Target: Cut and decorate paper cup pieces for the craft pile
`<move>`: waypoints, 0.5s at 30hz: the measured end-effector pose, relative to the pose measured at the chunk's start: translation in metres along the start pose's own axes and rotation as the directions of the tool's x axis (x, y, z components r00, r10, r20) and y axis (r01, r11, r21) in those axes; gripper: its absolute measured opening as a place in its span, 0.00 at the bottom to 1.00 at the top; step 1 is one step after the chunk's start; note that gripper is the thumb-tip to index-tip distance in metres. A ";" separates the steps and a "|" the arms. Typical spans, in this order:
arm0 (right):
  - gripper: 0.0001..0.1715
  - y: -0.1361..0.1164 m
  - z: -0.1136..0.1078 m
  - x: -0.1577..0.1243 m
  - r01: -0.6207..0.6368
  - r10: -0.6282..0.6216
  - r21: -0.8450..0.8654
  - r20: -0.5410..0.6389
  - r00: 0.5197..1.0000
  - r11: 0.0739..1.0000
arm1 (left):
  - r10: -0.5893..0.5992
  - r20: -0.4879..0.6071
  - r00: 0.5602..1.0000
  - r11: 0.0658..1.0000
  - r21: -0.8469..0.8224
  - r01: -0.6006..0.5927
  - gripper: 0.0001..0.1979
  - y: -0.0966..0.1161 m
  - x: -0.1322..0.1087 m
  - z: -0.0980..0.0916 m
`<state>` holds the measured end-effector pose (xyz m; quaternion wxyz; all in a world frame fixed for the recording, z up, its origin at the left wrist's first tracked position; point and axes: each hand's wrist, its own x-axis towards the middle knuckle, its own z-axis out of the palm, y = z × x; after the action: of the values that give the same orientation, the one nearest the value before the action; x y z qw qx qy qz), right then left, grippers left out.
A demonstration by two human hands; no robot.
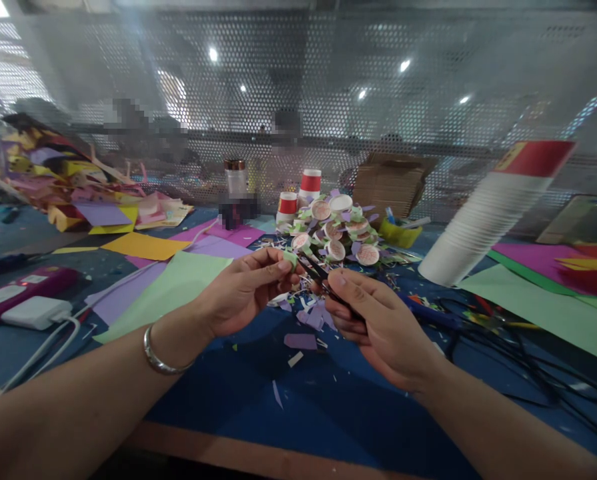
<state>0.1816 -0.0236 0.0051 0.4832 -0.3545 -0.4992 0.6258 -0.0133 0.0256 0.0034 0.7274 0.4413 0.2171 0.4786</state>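
Observation:
Between the thumb and fingers of my left hand (251,283) is a small piece of light green paper (290,260). My right hand (373,320) is wrapped round a pair of dark scissors (335,290). Their blades point left, with the tips close to the green piece; I cannot tell whether they touch it. Just beyond my hands rises a heap of round white discs with reddish print (334,230), mixed with green and purple paper bits. Purple paper scraps (301,342) and white slivers lie on the blue table (228,400) below.
A tall leaning stack of paper cups (488,213) stands at right, near black cables (518,360). Coloured paper sheets (168,287) lie at left beside a purple power strip (28,293) and white charger (37,312). Behind the heap are red-and-white cups (311,182) and cardboard (393,183).

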 end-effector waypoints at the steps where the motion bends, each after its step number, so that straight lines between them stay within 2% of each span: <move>1: 0.20 0.000 0.000 0.000 0.001 -0.001 -0.002 0.003 1.000 1.000 | 0.000 -0.002 1.000 1.000 0.001 0.000 0.10 0.000 0.000 0.000; 8: 0.20 0.000 0.000 0.001 0.011 -0.011 -0.022 0.000 1.000 1.000 | 0.020 0.002 1.000 0.997 0.070 -0.020 0.10 -0.002 0.000 0.000; 15: 0.21 0.002 0.002 0.000 -0.016 0.018 -0.068 0.024 1.000 0.998 | 0.126 0.139 0.982 0.914 0.367 -0.169 0.09 -0.005 0.000 -0.002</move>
<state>0.1795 -0.0242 0.0038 0.4595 -0.3672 -0.5228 0.6170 -0.0124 0.0260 -0.0015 0.6015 0.6143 0.2300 0.4560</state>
